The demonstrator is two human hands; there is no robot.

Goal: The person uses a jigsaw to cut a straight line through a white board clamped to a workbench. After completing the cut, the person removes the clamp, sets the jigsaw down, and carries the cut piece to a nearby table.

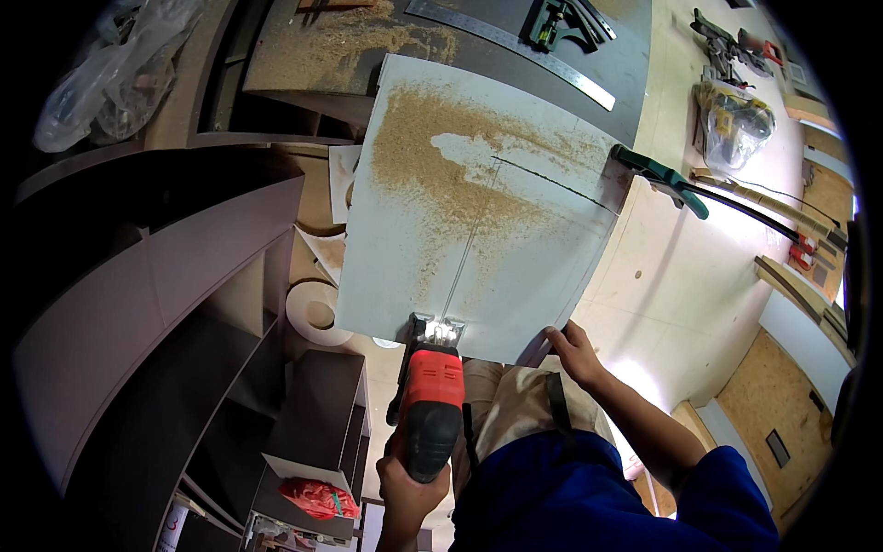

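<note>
My left hand is wrapped round the rear of a red and black jigsaw. The jigsaw's metal shoe sits at the near edge of a white board, its light shining on the surface. From there a thin drawn line runs away from me up the board, meeting a dark cut slot that comes in from the right edge. Sawdust covers much of the far half. At the board's near right corner my right hand grips the edge. The blade is too small to make out.
A green-jawed clamp holds the board's far right corner. Behind lie a steel ruler and a green tool on a dark sheet. Dark cabinets stand left; a ring-shaped offcut lies below the board. Bagged tools sit far right.
</note>
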